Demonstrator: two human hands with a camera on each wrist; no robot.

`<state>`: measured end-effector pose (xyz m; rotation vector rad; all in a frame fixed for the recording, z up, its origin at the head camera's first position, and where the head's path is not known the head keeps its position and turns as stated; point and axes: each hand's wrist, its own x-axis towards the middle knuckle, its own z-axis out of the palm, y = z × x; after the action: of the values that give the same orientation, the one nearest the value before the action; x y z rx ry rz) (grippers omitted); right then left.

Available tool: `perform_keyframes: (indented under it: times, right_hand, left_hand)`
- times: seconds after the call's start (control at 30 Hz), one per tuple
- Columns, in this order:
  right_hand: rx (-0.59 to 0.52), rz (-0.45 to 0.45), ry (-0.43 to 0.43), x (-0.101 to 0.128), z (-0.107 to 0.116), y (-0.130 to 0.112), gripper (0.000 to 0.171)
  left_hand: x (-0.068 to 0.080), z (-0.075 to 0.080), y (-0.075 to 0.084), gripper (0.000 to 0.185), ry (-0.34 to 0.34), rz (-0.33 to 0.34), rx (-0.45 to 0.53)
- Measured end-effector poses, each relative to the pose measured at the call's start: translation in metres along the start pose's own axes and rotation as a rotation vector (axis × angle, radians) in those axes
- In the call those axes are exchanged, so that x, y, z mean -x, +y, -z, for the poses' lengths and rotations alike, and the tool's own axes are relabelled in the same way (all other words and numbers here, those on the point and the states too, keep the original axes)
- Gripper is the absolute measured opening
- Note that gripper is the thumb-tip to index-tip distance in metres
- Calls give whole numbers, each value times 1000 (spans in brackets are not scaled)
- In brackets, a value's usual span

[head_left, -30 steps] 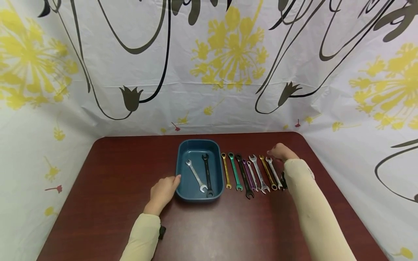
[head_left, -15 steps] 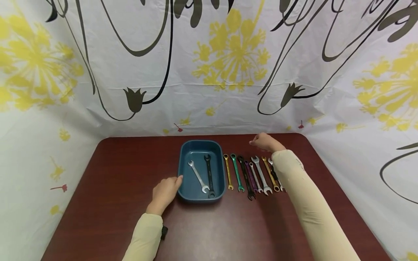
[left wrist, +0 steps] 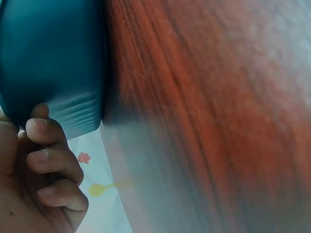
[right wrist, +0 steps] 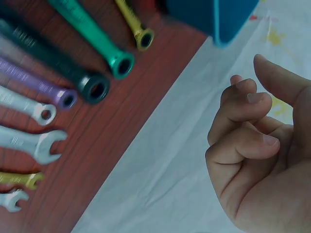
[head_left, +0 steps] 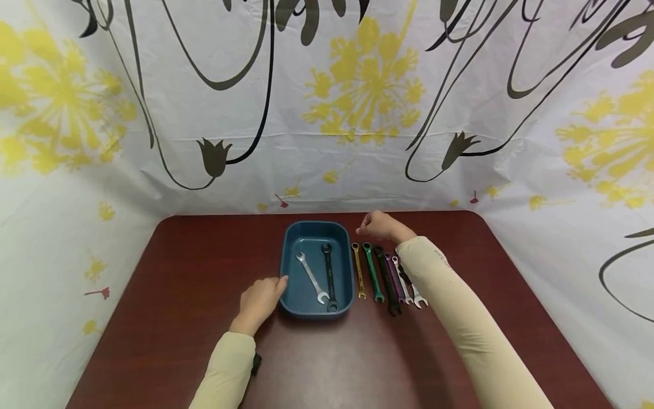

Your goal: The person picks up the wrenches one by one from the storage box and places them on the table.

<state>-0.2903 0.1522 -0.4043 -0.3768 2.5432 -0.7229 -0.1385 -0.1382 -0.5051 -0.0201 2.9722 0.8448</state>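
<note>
In the head view my left hand (head_left: 257,302) grips the near left rim of a blue plastic bin (head_left: 301,295). The left wrist view shows its fingers (left wrist: 51,160) curled by the bin wall. Inside lie a silver wrench (head_left: 313,278) and a black wrench (head_left: 329,278). My right hand (head_left: 380,225) hovers over the far ends of a wrench row, holding nothing; its fingers bend loosely and the thumb stands apart. Closest to the bin is a gold wrench (head_left: 359,272), then a green wrench (head_left: 373,272), a black wrench (head_left: 388,281) and a purple wrench (head_left: 394,279).
Right of these lie silver wrenches (right wrist: 46,145) and another gold wrench (right wrist: 19,177), partly hidden by my right sleeve (head_left: 460,301) in the head view. A dark red wooden table (head_left: 204,255) meets a flower-printed white cloth (head_left: 286,113) behind it.
My right hand has swept left above the row, from its right end to near the gold and green wrenches. My left hand stays on the bin.
</note>
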Motion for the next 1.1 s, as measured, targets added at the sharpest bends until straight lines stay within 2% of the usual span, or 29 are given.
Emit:
perform_keyframes:
  times: [0.27, 0.43, 0.57, 0.8, 0.93, 1.1]
  right_hand:
    - [-42, 11, -33, -8, -20, -23, 31]
    - [-40, 45, -66, -15, -40, -35, 44]
    - [13, 50, -101, -22, -59, -45, 47]
    - [133, -1, -146, -33, -84, -58, 50]
    - [183, 10, -145, -38, -97, -61, 46]
    - [225, -8, -135, -35, -111, -62, 28]
  left_hand:
    - [-3, 1, 3, 45, -10, 4, -19]
    - [-3, 1, 2, 45, -17, 5, -21]
    - [-3, 1, 2, 45, -17, 8, -17]
    - [-3, 2, 1, 45, -14, 9, -5]
    - [-3, 2, 0, 45, -16, 11, -8]
    - [-2, 1, -2, 46, -16, 16, -3]
